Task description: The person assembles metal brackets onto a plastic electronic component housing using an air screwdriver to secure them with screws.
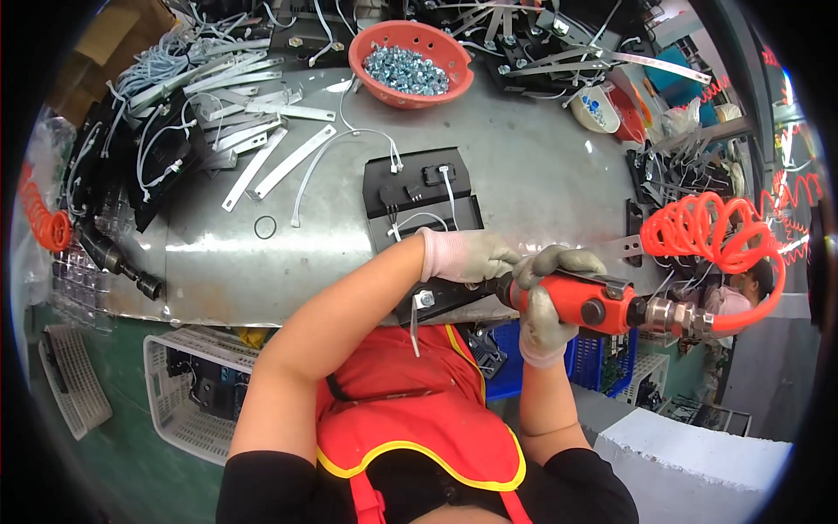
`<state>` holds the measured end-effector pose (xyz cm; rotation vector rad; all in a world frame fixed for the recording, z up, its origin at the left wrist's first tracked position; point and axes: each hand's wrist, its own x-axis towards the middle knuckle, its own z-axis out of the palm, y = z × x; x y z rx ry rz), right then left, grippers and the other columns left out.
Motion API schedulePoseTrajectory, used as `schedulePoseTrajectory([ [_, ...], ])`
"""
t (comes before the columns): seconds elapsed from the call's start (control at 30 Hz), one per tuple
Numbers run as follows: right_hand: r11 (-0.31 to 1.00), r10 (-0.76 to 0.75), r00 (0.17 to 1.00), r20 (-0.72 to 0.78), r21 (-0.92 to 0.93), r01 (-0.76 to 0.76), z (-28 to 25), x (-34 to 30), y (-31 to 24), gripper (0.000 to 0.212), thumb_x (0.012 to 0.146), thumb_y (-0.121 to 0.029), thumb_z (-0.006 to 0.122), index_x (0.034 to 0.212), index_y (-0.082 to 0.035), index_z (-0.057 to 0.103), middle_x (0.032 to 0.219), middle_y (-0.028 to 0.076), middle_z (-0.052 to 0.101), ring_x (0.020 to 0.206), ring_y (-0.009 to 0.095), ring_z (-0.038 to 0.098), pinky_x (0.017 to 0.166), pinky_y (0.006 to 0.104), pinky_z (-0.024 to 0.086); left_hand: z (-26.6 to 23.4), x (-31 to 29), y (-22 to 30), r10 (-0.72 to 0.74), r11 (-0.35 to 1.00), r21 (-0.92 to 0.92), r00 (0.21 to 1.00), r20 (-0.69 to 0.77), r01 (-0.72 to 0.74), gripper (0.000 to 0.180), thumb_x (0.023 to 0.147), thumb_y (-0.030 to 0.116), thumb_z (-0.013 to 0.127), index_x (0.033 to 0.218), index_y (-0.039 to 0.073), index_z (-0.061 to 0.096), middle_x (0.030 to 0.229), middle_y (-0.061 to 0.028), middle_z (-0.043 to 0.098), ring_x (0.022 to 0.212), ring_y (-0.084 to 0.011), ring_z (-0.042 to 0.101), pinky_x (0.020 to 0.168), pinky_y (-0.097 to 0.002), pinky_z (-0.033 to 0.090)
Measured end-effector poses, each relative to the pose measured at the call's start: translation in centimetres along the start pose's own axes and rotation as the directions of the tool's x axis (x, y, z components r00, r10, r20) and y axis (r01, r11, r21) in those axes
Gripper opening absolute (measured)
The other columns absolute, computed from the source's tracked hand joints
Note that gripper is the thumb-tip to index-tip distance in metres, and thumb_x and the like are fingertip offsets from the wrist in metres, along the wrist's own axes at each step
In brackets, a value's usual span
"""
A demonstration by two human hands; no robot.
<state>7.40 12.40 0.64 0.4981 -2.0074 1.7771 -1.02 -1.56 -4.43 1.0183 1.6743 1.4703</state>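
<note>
My right hand (550, 297), in a grey-coated glove, is closed round a red air-powered driver (587, 303) with a black nose pointing left. My left hand (471, 258), in a pale glove, lies over the near part of a black metal bracket (441, 301). Its fingers are bent together beside the driver's nose, and what they pinch is hidden. A hex nut on a bolt (424, 299) shows at the bracket's near left. Just beyond my left hand, a black plate (417, 179) carries small parts and white cables.
A red colander (410, 37) of metal nuts stands at the back. Flat metal strips (292, 163) and white cables pile up at the left, near a black air tool (118, 260). A coiled orange hose (707, 231) hangs at the right. White (188, 419) and blue crates stand below the table.
</note>
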Motion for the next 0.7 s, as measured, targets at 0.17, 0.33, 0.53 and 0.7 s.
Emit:
schedulePoseTrajectory([
  [0.17,0.991,0.055,0.998,0.005,0.124,-0.055,0.4,-0.1,-0.6,0.048,0.07,0.005,0.053,0.115,-0.008,0.042,0.096,0.01,0.052,0.083,0.019,0.053,0.075,0.0378,0.048,0.3,-0.2,0.6,-0.048,0.999,-0.024,0.999,0.007,0.049,0.031,0.095,0.03,0.049,0.1,0.001,0.059,0.071,-0.0051,0.056,0.061,-0.011,0.053,0.058,-0.0274,0.048],
  [0.33,0.945,-0.1,0.995,0.008,-0.312,0.097,-1.8,-0.2,-2.0,0.051,0.069,-0.009,0.071,0.113,-0.011,0.045,0.099,0.006,0.052,0.087,0.017,0.055,0.077,0.0332,0.049,0.7,-0.2,-0.2,0.009,0.981,-0.196,0.998,0.067,0.005,0.027,0.095,0.022,0.047,0.101,0.0,0.06,0.08,-0.0021,0.061,0.066,-0.0113,0.054,0.061,-0.0273,0.046],
  [0.53,0.977,-0.206,0.934,-0.291,-0.118,0.178,-6.5,5.1,-5.4,0.039,0.079,0.003,0.058,0.118,0.0,0.051,0.103,0.011,0.059,0.089,0.018,0.06,0.076,0.0299,0.051,-1.0,-2.4,2.0,0.123,0.991,0.063,0.983,-0.135,-0.115,0.043,0.093,0.032,0.052,0.12,-0.002,0.056,0.107,-0.0112,0.065,0.099,-0.0187,0.06,0.086,-0.0319,0.047],
  [0.7,0.713,0.406,0.912,-0.061,-0.604,-0.358,-14.4,7.3,4.1,0.046,0.074,-0.018,0.073,0.114,-0.003,0.056,0.09,0.007,0.062,0.081,0.023,0.058,0.076,0.0327,0.046,0.5,-10.9,2.4,0.049,0.998,0.067,0.612,-0.789,0.006,0.061,0.092,0.049,0.051,0.132,0.003,0.048,0.124,-0.0127,0.058,0.116,-0.0203,0.055,0.099,-0.0356,0.042],
])
